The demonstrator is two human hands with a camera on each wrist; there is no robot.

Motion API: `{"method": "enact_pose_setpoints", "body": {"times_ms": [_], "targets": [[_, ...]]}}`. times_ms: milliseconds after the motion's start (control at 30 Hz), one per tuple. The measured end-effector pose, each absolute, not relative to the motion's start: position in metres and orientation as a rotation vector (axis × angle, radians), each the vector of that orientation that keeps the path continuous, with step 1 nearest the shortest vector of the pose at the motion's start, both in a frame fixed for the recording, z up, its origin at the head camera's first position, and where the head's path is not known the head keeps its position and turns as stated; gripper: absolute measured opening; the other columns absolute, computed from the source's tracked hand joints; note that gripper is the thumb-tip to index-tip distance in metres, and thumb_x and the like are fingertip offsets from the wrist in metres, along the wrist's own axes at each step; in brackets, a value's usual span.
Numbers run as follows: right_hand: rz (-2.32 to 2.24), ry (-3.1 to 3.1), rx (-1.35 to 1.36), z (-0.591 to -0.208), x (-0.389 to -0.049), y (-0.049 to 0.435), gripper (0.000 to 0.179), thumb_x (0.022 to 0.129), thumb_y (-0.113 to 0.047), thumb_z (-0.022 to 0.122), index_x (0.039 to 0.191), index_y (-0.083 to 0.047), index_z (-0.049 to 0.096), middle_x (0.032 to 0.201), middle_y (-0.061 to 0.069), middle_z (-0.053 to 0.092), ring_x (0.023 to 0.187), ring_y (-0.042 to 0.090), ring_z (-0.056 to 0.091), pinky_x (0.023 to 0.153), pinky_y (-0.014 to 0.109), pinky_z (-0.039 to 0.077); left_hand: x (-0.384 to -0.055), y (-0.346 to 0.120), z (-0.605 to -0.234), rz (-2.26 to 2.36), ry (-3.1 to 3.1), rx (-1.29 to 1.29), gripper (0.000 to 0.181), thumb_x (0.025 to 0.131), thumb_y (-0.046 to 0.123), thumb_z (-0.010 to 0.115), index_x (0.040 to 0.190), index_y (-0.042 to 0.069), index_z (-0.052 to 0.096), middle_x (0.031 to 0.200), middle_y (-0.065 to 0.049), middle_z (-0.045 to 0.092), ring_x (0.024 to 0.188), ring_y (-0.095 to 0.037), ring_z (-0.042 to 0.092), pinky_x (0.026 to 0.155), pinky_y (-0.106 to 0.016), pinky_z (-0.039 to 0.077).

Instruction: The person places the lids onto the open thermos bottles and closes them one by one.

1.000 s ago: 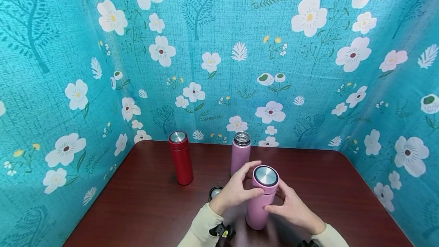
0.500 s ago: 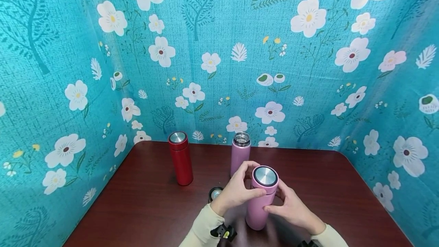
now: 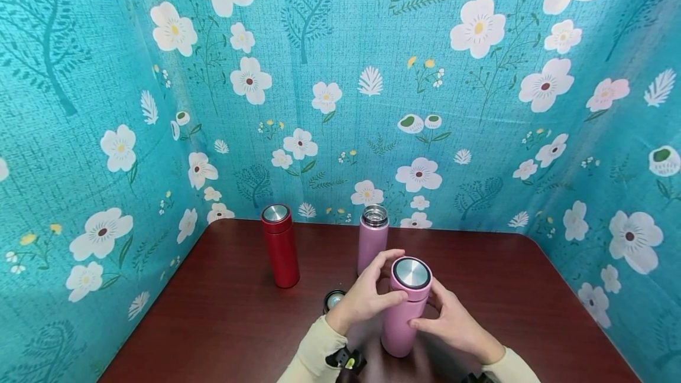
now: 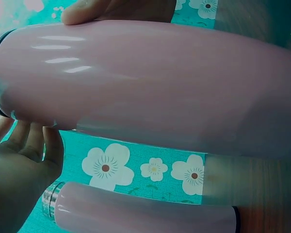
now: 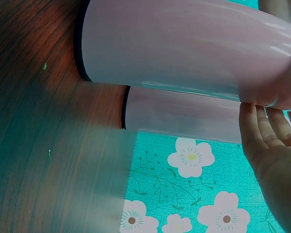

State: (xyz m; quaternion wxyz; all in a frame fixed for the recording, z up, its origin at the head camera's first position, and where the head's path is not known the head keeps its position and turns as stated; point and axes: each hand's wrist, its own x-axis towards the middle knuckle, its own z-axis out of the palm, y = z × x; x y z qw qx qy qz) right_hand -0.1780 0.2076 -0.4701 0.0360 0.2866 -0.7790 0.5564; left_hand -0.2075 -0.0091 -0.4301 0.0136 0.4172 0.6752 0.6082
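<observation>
A pink thermos [image 3: 399,327] with a silver-topped lid [image 3: 412,273] stands upright near the front of the table. My left hand [image 3: 367,294] grips it around the lid, thumb across the near side. Lower down, my right hand [image 3: 457,324] holds the body from the right, with its thumb on the front. In the left wrist view the pink thermos [image 4: 150,82] fills the upper half, and the left fingers [image 4: 34,141] curl against its lid end. The right wrist view has the right fingers [image 5: 266,126] touching the body's side.
A second, lidless pink thermos [image 3: 372,244] stands behind the left hand, its steel mouth showing. A red thermos [image 3: 281,253] with its lid on stands at the back left. Beside the left wrist lies a dark round lid [image 3: 334,298], partly hidden. Floral cloth [image 3: 330,105] hangs around the table [image 3: 223,324].
The left thumb shifts slightly along the lid's front and back again. Otherwise both hands and the thermoses stay in place.
</observation>
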Motion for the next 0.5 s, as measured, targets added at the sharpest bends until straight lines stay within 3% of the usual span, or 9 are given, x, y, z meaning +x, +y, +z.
{"method": "enact_pose_setpoints", "body": {"times_ms": [233,500], "targets": [[1.725,-2.399,0.875,-0.4685,-0.177,0.2073,0.08,0.078,-0.003,0.076,0.144,-0.017,0.033,0.135,0.011,0.047,0.112,0.018,0.055,0.087,0.031,0.049,-0.2045,-0.007,-0.4296,1.952,2.101,1.159,0.068,0.08,0.041,0.073,0.134,0.016,0.04,0.119,0.005,0.053,0.102,-0.01,0.053,0.086,-0.032,0.046],[1.716,-2.389,0.886,-0.4679,-0.1764,0.2064,0.08,0.078,-0.003,0.076,0.144,-0.012,0.032,0.133,0.012,0.048,0.111,0.017,0.056,0.087,0.032,0.049,-0.2059,-0.0075,-0.4318,1.998,2.046,1.151,0.061,0.081,0.033,0.074,0.131,0.014,0.043,0.117,0.0,0.055,0.098,-0.011,0.055,0.084,-0.034,0.048]]}}
